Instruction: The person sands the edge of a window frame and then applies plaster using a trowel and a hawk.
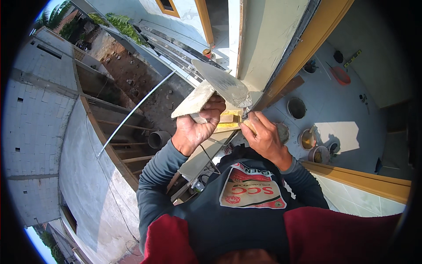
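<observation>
In front of my chest, my left hand [198, 125] is closed on a pale, plaster-crusted plate [192, 102]. Its exact kind is hard to make out, and the fingers curl behind its lower edge. My right hand [266, 138] grips the light handle of a trowel [224, 84]. The wide grey blade of the trowel slants up and left from that hand, close to the plate; whether the two touch, I cannot tell. Between and below my hands shows a yellow and wooden piece [227, 119], partly covered.
A yellow-brown door frame [303, 48] rises at right, with buckets [296, 108] and an orange-red basin [340, 75] on the tiled floor beyond. A white pole [136, 108] slants across the left, above a drop to bare soil [147, 72]. A grey pipe [158, 139] lies lower.
</observation>
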A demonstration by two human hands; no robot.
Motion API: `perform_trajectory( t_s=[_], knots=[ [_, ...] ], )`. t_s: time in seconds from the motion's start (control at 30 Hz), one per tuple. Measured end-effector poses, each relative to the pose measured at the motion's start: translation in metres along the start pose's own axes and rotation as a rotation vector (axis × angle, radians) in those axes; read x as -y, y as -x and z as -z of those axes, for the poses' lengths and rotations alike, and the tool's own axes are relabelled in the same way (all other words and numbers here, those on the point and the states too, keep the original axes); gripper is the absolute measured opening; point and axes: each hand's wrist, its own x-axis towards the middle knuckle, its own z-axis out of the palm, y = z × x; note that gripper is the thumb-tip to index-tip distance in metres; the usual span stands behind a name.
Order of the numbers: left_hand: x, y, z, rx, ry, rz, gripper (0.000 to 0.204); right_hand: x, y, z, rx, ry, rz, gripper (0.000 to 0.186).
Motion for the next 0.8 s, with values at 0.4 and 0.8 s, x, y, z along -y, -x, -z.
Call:
perform_trajectory(
  t_s=[0.4,0.8],
  knots=[
    [-0.035,0.009,0.026,0.109,-0.536,-0.229,0.054,-0.001,-0.010,0.105,0.323,0.140,0.148,0.023],
    [-0.043,0.029,0.029,0.148,-1.121,-0.331,0.045,-0.038,0.001,0.035,-0.173,-0.327,-0.343,0.029]
  ],
)
